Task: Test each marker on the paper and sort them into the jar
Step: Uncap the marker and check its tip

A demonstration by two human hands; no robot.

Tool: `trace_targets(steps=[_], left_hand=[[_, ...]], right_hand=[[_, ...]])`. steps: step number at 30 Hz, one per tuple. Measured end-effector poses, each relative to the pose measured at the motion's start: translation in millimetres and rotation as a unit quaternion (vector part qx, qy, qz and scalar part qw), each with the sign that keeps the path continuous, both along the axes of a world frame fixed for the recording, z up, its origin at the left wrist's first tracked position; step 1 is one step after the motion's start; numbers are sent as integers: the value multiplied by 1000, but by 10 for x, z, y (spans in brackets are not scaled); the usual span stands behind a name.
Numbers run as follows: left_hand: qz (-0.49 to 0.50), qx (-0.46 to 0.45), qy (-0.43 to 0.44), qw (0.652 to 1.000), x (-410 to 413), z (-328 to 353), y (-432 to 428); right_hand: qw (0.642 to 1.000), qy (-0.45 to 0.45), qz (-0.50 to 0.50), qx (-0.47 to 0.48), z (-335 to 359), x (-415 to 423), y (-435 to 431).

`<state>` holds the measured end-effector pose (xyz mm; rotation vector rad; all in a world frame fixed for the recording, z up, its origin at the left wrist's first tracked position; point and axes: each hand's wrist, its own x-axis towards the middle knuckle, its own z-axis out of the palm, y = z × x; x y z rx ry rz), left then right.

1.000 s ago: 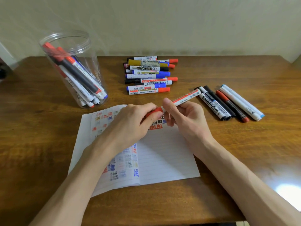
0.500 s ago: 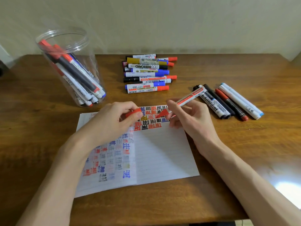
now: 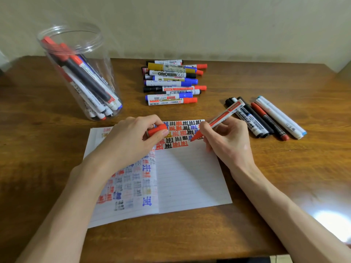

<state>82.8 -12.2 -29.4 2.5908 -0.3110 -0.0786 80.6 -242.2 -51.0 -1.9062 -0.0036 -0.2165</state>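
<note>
Marker test, cap off. The right hand [image 3: 228, 143] grips a red marker [image 3: 222, 118] pen-fashion, tip at the written rows atop the paper [image 3: 190, 177]; contact cannot be told. The left hand [image 3: 133, 143] pinches the red cap [image 3: 158, 129] over the sheet. A short, light stroke on the blank lines below should show ink flow best. Four markers [image 3: 269, 118] lie just beside the right hand, and a pile [image 3: 171, 83] lies behind. The route left to the jar [image 3: 81, 76] crosses only bench [image 3: 47, 139] wood.
</note>
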Motion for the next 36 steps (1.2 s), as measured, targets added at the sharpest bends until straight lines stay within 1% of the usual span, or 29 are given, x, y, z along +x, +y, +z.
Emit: trace_targets(steps=[6, 12, 16, 22, 28, 32, 36], left_hand=[[3, 10, 5, 1000, 10, -1, -6], [6, 12, 10, 1000, 8, 3, -20], [8, 10, 10, 1000, 10, 5, -14], [8, 9, 9, 1000, 16, -4, -2], [8, 12, 15, 1000, 27, -16, 3], [7, 7, 17, 1000, 25, -11, 1], [7, 6, 17, 1000, 23, -3, 1]], right_hand=[[1000, 0, -3, -14, 7, -4, 11], [999, -9, 3, -50, -6, 1, 13], [997, -25, -30, -73, -9, -4, 18], [999, -27, -27, -32, 12, -9, 18], [998, -35, 2, -61, 0, -15, 38], [994, -52, -18, -92, -16, -11, 41], [994, -56, -20, -88, -16, -6, 29]])
